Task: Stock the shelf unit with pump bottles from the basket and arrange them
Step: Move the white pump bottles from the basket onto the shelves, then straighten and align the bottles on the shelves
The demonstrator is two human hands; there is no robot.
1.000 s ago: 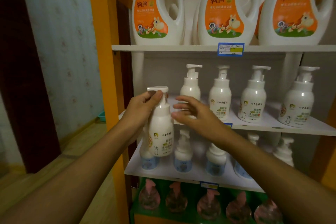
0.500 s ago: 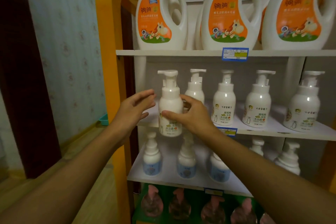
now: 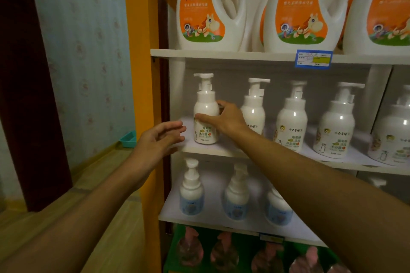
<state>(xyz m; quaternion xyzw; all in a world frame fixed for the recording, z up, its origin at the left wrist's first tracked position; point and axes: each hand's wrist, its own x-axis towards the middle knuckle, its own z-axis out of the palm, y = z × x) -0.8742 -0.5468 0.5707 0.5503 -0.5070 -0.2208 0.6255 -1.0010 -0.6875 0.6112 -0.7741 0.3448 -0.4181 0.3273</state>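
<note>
A white pump bottle (image 3: 205, 108) stands upright at the left end of the middle shelf (image 3: 213, 150). My right hand (image 3: 224, 118) wraps its body from the right, thumb across the label. My left hand (image 3: 159, 139) hovers open just left of the bottle, fingers spread, not touching it. Several matching white pump bottles (image 3: 291, 117) stand in a row to the right on the same shelf. The basket is out of view.
Large white detergent jugs (image 3: 210, 6) with orange labels fill the top shelf. Smaller blue-labelled pump bottles (image 3: 192, 190) sit one shelf down, pink-capped clear bottles (image 3: 190, 248) below. The orange frame post (image 3: 142, 95) borders the left side. A teal tray (image 3: 128, 138) lies on the floor.
The bottle passed from my left hand to my right, rose to the middle shelf and now stands at its left end. My left hand let go and stays open beside it.
</note>
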